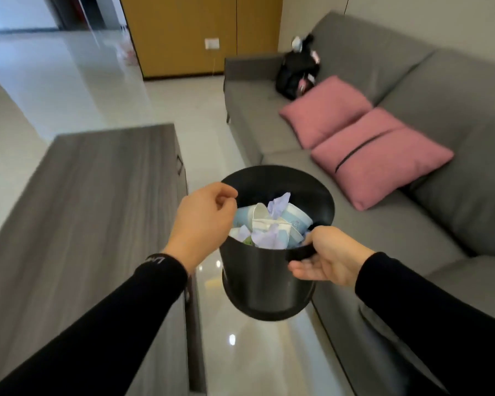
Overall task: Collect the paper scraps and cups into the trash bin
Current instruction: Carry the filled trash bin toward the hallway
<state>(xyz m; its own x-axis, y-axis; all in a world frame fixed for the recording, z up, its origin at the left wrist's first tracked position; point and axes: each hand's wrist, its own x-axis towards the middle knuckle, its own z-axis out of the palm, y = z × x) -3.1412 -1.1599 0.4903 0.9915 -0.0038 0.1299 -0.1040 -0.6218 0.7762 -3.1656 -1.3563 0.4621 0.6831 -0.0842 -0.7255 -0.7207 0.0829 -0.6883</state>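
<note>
Hands, left point(205, 215) and right point(327, 257), clamp round black plastic bin point(257, 278); crumpled scraps point(279, 202), cups point(296, 220) inside.

Black bin point(269, 270) is tilting above the floor, holding crumpled lilac scraps point(279, 202) and white-blue cups point(296, 220).

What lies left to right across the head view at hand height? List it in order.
Grey wooden table → left hand → black trash bin holding cups and paper scraps → right hand → grey sofa.
</note>
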